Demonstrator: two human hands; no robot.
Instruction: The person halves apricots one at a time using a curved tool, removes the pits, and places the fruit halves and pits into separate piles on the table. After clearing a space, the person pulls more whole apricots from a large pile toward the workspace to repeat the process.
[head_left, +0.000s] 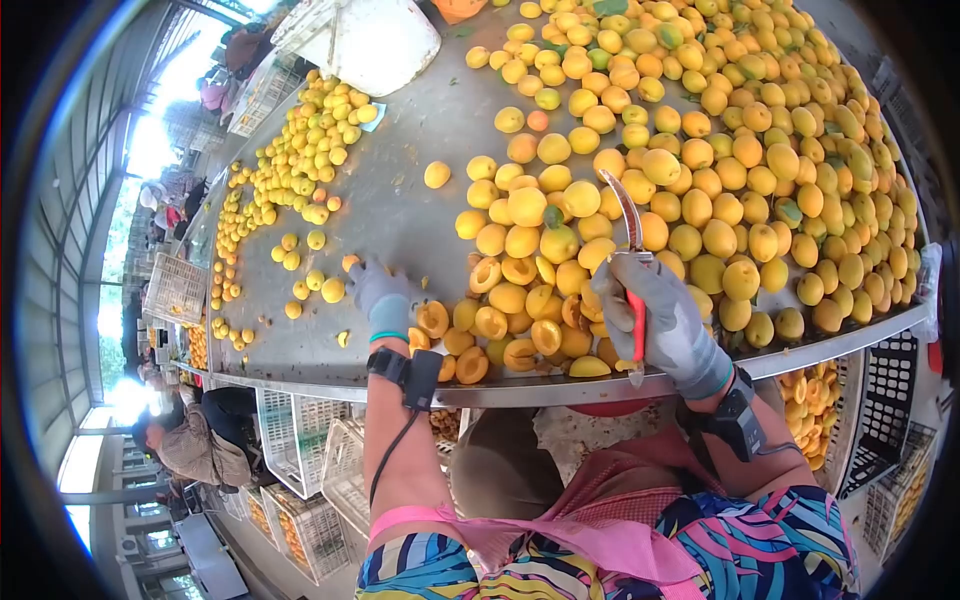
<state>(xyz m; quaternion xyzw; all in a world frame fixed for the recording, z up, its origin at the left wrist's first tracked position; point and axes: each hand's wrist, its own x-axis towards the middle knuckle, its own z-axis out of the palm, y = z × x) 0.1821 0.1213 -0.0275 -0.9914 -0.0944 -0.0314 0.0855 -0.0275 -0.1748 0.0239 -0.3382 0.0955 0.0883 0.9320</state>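
My left hand (pixel 380 292), in a grey glove, is over the metal table (pixel 400 215) with its fingers spread. A small orange apricot piece (pixel 350 262) lies right at its fingertips. In my gloved right hand (pixel 650 308) is a red-handled knife (pixel 638 325), its curved blade (pixel 624 203) pointing up and away over the fruit. Between the hands, at the near edge, lie several cut apricot halves (pixel 490 322), some with the hollow side up. Whole apricots (pixel 720 180) form a large heap ahead and to the right.
Another spread of apricots (pixel 300 150) covers the far left of the table. A white tub (pixel 365 40) stands at the back. Below the near edge are plastic crates (pixel 292 430) and a fruit-filled crate (pixel 808 405). A seated person (pixel 205 440) is at the left.
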